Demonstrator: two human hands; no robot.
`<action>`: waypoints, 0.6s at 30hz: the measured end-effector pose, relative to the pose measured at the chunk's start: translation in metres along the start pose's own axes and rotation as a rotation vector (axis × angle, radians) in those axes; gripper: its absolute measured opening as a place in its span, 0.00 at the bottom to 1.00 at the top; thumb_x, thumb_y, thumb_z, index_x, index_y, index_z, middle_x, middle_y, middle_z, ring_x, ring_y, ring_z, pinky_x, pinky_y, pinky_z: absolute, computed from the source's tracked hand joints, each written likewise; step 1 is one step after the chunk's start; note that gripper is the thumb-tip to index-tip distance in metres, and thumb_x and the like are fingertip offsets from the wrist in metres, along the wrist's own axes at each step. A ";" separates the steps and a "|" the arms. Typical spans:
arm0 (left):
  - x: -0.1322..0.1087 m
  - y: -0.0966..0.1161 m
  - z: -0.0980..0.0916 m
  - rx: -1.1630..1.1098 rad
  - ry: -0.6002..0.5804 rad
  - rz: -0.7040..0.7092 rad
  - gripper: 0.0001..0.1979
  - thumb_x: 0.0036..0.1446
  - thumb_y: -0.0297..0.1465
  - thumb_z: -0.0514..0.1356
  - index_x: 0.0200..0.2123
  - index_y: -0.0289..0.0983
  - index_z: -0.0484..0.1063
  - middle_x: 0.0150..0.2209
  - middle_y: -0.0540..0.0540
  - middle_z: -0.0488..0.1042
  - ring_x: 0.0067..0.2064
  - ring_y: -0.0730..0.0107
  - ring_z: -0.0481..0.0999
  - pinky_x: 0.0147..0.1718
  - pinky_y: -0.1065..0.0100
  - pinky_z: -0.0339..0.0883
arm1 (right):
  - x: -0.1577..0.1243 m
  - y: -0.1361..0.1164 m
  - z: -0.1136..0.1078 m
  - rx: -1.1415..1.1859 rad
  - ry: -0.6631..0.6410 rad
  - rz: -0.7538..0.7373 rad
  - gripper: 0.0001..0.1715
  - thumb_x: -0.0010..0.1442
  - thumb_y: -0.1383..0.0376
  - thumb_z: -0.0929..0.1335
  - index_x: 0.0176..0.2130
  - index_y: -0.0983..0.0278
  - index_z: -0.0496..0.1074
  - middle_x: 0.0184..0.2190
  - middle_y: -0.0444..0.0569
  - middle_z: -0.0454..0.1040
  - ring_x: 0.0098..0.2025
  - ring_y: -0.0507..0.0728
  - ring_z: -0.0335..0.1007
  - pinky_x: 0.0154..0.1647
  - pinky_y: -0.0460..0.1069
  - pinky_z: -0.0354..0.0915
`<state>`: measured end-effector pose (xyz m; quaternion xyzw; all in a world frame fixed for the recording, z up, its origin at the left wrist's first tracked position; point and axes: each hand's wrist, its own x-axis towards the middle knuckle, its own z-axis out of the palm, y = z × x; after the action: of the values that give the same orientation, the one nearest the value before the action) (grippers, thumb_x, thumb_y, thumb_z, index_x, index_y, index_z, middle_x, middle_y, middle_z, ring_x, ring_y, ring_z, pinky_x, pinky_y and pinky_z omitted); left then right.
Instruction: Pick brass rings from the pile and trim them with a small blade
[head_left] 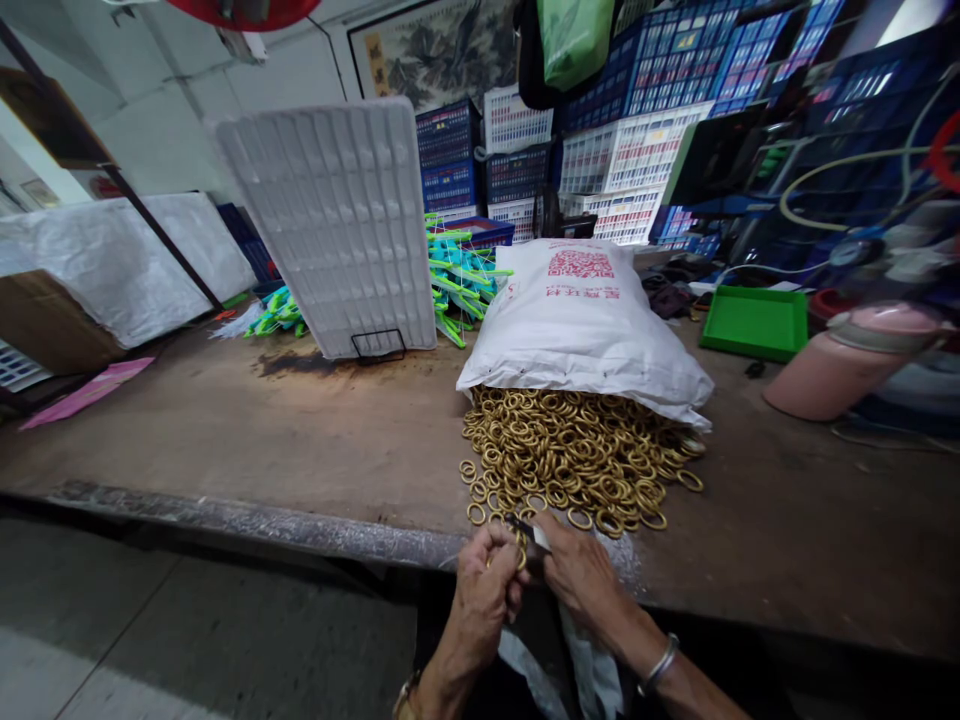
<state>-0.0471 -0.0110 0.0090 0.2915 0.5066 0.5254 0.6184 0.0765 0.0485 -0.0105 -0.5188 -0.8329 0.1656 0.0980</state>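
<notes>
Pinching few gold-coloured rings at table edge: left hand, fingers curled tight. Right hand gripping dark tool, type unclear. Ring pile lying just ahead, spreading crosswise from mouth of white sack, right hand being nearer.

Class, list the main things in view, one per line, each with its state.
Left hand: closed on at least one ring
Right hand: closed on a dark tool
Rings: heaped
Sack: lying, open
White tray: propped up
Green tray: lying flat
Crates: stacked
Picture: hanging
</notes>
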 end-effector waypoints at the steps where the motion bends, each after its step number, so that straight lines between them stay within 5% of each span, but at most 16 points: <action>1: -0.002 0.000 0.000 0.000 -0.011 -0.009 0.15 0.48 0.42 0.57 0.31 0.36 0.60 0.18 0.55 0.64 0.14 0.85 0.53 0.12 0.79 0.45 | 0.002 0.002 -0.001 -0.014 -0.004 0.022 0.16 0.46 0.76 0.57 0.34 0.63 0.64 0.27 0.48 0.72 0.28 0.54 0.66 0.25 0.46 0.47; 12: -0.002 -0.004 -0.003 0.014 -0.031 0.010 0.15 0.50 0.42 0.56 0.31 0.36 0.61 0.19 0.55 0.63 0.15 0.85 0.53 0.13 0.80 0.46 | -0.005 0.001 0.000 0.188 -0.030 -0.179 0.18 0.43 0.76 0.56 0.35 0.63 0.62 0.26 0.46 0.71 0.28 0.53 0.65 0.26 0.44 0.51; 18: -0.003 -0.003 -0.005 0.026 -0.026 0.015 0.14 0.50 0.40 0.56 0.30 0.35 0.60 0.19 0.55 0.64 0.15 0.86 0.54 0.13 0.80 0.48 | -0.002 0.000 0.000 0.149 -0.079 -0.143 0.20 0.42 0.76 0.57 0.37 0.64 0.63 0.26 0.47 0.72 0.28 0.53 0.66 0.27 0.44 0.52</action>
<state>-0.0507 -0.0161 0.0053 0.3102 0.5033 0.5196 0.6169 0.0772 0.0469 -0.0105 -0.4426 -0.8563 0.2402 0.1147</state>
